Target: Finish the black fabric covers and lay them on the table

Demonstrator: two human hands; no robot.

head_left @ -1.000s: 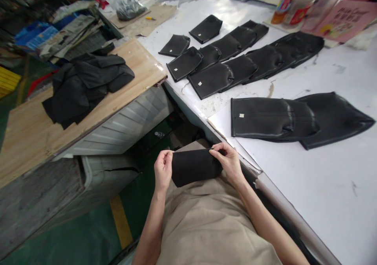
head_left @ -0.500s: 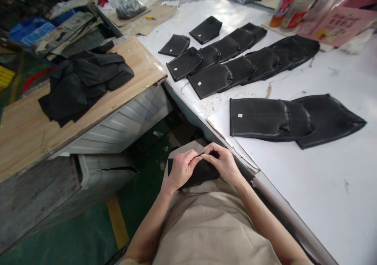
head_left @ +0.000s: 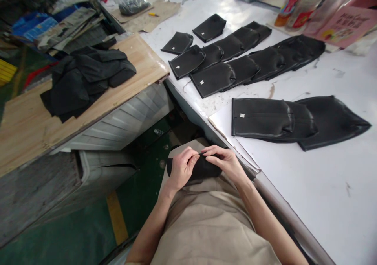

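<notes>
A black piece of material (head_left: pixel 203 170) lies on my lap, partly hidden under both hands. My left hand (head_left: pixel 183 166) pinches its upper edge between thumb and fingers. Close beside it on the right, my right hand (head_left: pixel 225 162) has its thumb and fingertips closed around the same edge. On the white table, several black pieces (head_left: pixel 212 78) overlap in rows, some with small white labels. A nearer stack of black pieces (head_left: pixel 262 119) lies to the right of my hands. Loose black pieces (head_left: pixel 85 76) are heaped on the wooden board at the left.
The wooden board (head_left: pixel 17 139) sits left of the white table (head_left: pixel 330 182), with a dark gap between them. At the back right stand a jar (head_left: pixel 300 17) and a pink box (head_left: pixel 341 27). A plastic bag (head_left: pixel 129 1) lies at the back left.
My right fingers have loosened a little, with the thumb slightly farther from my left hand. The view has shifted slightly. My left hand keeps its pinch on the black piece.
</notes>
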